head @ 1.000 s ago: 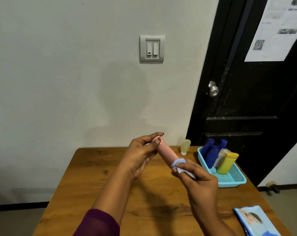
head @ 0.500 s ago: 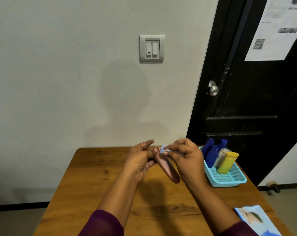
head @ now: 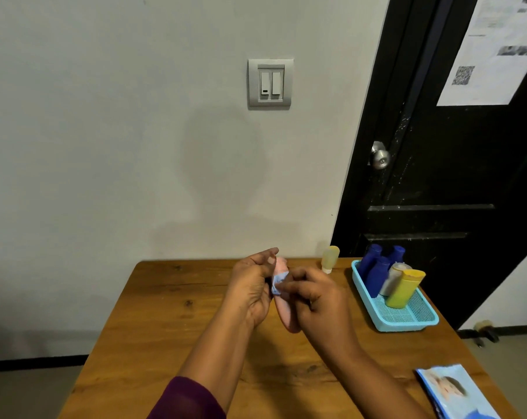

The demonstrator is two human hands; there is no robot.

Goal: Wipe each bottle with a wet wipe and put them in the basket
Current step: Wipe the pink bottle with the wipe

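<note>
holding pink bottle (head: 283, 309): left hand (head: 250, 290) | right hand (head: 313, 300) pinching wipe (head: 278, 279) | basket (head: 407, 320): five bottles

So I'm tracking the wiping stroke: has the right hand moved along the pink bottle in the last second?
Yes. The right hand with the wipe went from the pink bottle's near end up toward its far end, nearer the wall.

- A pale wall (head: 105, 131) is filling the view from nine to twelve o'clock, carrying a two-rocker switch plate (head: 270, 83).
- A black door (head: 443, 176) is standing at two o'clock, bearing a round metal knob (head: 380, 155) and a printed paper notice (head: 495, 49).
- A wooden table (head: 171, 322) is sitting at six o'clock.
</note>
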